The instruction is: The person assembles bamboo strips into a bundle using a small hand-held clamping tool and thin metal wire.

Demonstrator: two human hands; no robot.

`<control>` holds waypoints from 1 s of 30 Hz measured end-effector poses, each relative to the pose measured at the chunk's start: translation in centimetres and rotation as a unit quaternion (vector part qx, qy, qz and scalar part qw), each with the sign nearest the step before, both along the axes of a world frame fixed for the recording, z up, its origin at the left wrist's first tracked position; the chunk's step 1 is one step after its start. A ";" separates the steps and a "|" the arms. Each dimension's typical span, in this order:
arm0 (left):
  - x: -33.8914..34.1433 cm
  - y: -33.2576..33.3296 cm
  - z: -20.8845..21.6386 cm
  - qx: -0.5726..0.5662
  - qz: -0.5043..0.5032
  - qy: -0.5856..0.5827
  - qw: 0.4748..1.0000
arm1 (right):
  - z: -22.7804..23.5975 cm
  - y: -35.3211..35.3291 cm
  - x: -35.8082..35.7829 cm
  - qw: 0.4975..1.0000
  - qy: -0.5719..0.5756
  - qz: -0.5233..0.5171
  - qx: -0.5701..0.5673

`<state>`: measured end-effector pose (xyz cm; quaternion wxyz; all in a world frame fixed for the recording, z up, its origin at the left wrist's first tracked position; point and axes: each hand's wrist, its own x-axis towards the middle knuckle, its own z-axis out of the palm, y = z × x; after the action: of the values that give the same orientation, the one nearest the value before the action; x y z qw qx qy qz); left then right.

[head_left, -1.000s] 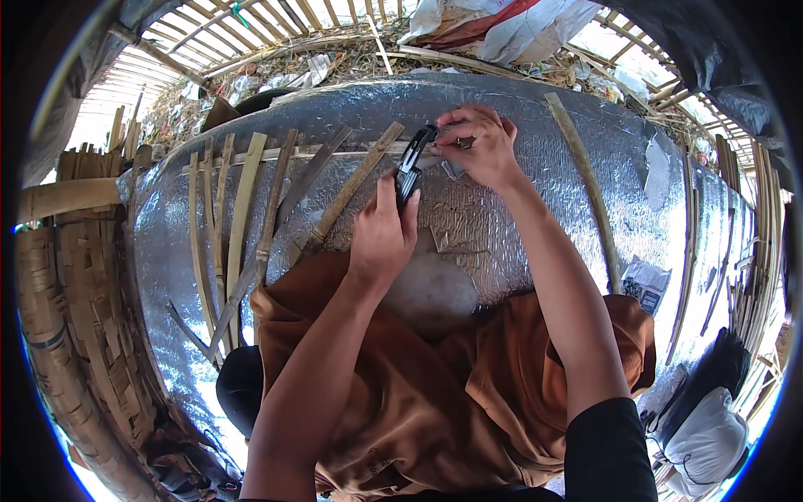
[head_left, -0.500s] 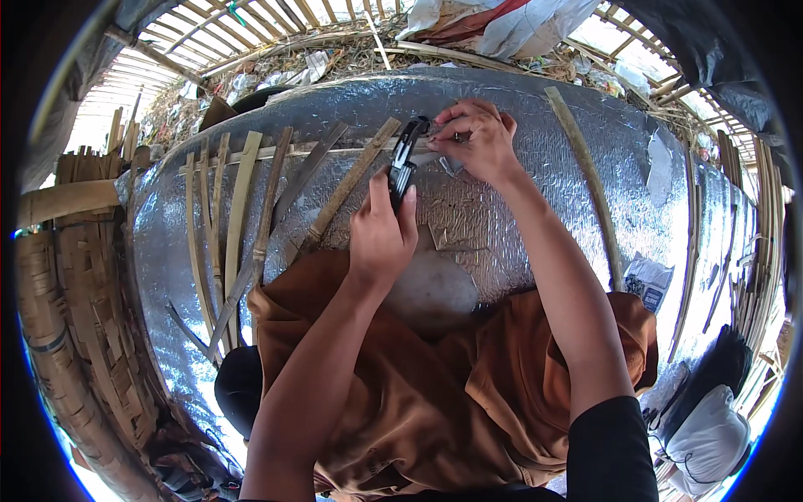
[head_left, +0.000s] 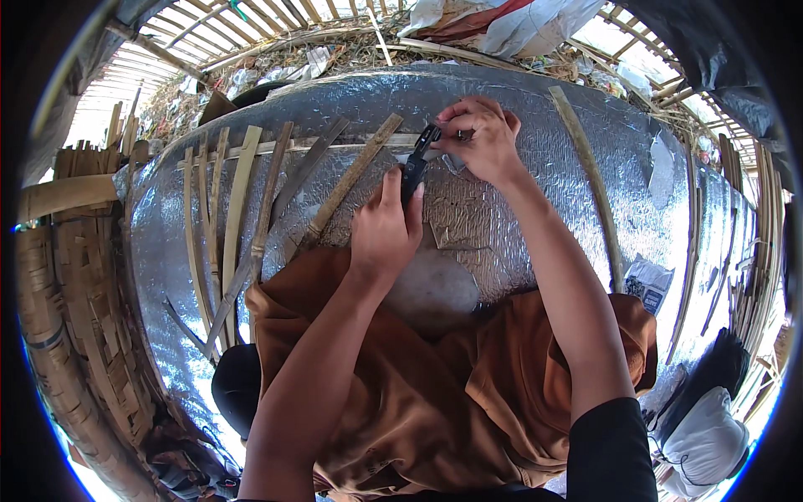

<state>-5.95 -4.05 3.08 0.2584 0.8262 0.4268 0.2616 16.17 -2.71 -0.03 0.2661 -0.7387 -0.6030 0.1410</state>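
My left hand [head_left: 386, 224] is closed around a black stapler [head_left: 416, 161], which points up and away, tilted to the right. At the stapler's far end my right hand [head_left: 483, 142] has its thumb and fingertips pinched together. Whether something small sits between those fingertips cannot be made out. Beneath both hands a thin bamboo strip [head_left: 326, 144] runs crosswise on the silver foil sheet [head_left: 502, 226]. A wider bamboo slat [head_left: 355, 178] lies slanted just left of the stapler.
Several bamboo slats [head_left: 241, 201] lie at the left, and another long slat [head_left: 587, 171] at the right. Near my right knee is a small printed packet [head_left: 648, 283]. A white bag [head_left: 707, 439] sits at lower right. Bundled bamboo [head_left: 58, 301] borders the left side.
The stapler has swung rightward, its far end now close to my right fingertips. Its shiny metal part shows less than before. My right hand has barely shifted.
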 end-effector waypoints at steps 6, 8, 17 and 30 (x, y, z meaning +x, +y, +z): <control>0.3 -0.2 0.2 0.003 0.016 -0.062 0.998 | 0.1 0.0 0.0 1.000 0.008 0.000 -0.005; 0.3 -0.1 0.3 -0.011 0.014 0.009 1.000 | -0.1 -0.1 0.0 1.000 0.005 0.000 0.000; 0.5 -0.5 -0.3 -0.020 -0.001 0.053 0.998 | -0.3 0.0 0.0 1.000 -0.001 -0.002 0.013; 0.4 -0.9 -0.3 0.023 0.007 -0.025 0.999 | -0.2 0.0 -0.2 1.000 0.005 -0.011 0.015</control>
<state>-5.54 -4.93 2.75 0.2478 0.8222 0.4197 0.2940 15.96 -2.67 -0.18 0.2816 -0.7403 -0.5956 0.1334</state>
